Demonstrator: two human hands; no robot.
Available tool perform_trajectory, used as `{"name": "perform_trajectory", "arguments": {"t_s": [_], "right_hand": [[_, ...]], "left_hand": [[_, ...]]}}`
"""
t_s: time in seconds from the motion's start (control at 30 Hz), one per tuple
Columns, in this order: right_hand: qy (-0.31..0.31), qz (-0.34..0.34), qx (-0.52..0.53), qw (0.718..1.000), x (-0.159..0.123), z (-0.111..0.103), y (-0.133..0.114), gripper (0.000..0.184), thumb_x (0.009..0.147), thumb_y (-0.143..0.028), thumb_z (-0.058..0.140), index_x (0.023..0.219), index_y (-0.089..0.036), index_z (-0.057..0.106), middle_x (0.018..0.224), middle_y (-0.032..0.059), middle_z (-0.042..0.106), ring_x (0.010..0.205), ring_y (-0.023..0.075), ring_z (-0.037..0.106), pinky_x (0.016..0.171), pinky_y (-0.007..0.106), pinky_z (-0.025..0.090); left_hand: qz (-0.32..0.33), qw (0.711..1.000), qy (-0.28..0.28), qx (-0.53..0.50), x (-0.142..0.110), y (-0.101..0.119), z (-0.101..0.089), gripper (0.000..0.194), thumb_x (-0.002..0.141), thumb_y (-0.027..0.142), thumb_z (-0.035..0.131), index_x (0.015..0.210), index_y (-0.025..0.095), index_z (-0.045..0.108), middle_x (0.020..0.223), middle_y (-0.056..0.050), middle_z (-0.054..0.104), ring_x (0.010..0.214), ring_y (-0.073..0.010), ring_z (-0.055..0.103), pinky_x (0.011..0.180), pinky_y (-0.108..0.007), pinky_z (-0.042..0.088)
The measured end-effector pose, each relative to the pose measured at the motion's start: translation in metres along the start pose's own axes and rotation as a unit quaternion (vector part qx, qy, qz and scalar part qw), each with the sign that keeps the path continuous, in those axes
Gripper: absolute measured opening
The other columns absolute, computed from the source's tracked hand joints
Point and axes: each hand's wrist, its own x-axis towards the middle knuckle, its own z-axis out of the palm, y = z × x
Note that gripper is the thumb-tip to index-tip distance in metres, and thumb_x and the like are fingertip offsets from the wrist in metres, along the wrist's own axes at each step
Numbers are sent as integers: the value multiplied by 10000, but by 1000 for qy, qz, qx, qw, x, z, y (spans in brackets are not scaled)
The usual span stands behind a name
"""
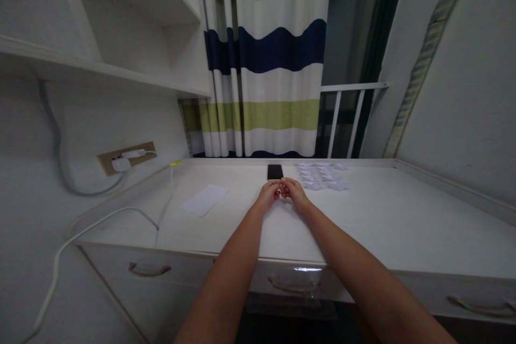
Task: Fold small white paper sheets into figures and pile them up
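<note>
My left hand and my right hand meet over the middle of the white desk. The fingers of both are curled together at the tips, closed on something too small to make out, if anything. Just beyond them lies a dark, flat, phone-like rectangle. Several small, clear or whitish packets are laid out in rows to the right of it, near my right hand. A sheet of white paper rests on the desk to the left of my left hand.
A white cable runs over the desk's left edge. Plugs sit in a wall socket at left. Overhead at left is a white shelf; a striped curtain hangs behind the desk. Drawers with handles line the front.
</note>
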Motion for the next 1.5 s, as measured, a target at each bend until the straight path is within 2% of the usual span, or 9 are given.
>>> {"name": "perform_trajectory", "arguments": {"t_s": [0.13,0.23,0.4,0.53,0.6,0.73,1.0,1.33,1.5], "right_hand": [[0,0,-36,999,-1,-1,-1,285,631,-431,531,643,-147,550,394,-59,427,322,59,383,345,187,272],[-7,-13,-54,998,-2,-2,-1,288,639,-430,522,630,-144,553,390,-60,423,328,56,387,351,184,262],[-17,-27,-72,997,-1,-5,1,243,657,-382,514,617,-145,553,387,-59,426,334,54,388,353,180,259],[-22,-33,-79,996,0,-6,3,190,679,-315,502,622,-143,558,389,-60,431,334,47,378,359,175,270],[-27,-21,-81,996,1,-7,4,181,690,-302,497,621,-145,554,385,-60,428,332,48,375,357,174,271],[-30,-6,-82,996,1,-8,5,181,703,-304,494,641,-144,553,389,-60,430,331,50,373,350,172,273],[-45,-16,-93,995,-4,-8,1,183,688,-314,506,639,-144,552,412,-53,443,343,51,396,342,171,283],[-59,2,-86,995,-4,-9,5,168,677,-309,519,645,-148,553,401,-57,444,325,47,378,322,162,277],[-65,21,-102,992,-6,-8,6,170,684,-309,513,663,-147,557,391,-61,438,322,58,381,328,174,272]], "left_hand": [[41,986,114,111,1,11,-14,80,583,138,558,654,165,531,545,32,483,490,-72,442,495,-196,330],[91,948,139,273,0,21,-33,100,555,97,556,619,172,540,561,23,507,554,-97,476,567,-216,364],[117,811,157,552,-14,46,-90,101,608,140,526,688,179,575,726,-39,605,738,-158,547,710,-258,392],[59,673,192,712,-32,67,-141,250,651,290,526,847,154,600,939,-110,614,911,-233,540,790,-311,387],[20,637,201,744,-38,73,-160,397,646,418,529,917,136,598,1012,-146,594,966,-274,522,804,-342,387],[3,642,179,746,-46,75,-174,421,678,460,491,935,151,614,1022,-124,610,966,-250,537,809,-310,390],[11,628,241,740,-55,80,-160,300,744,271,417,828,130,669,905,-130,659,859,-250,586,712,-296,399],[17,709,323,627,-55,82,-163,222,664,308,528,727,138,656,817,-93,665,782,-220,592,668,-271,409],[18,713,333,617,-53,80,-166,233,717,324,457,710,154,617,762,-68,643,738,-197,572,633,-256,390]]}}
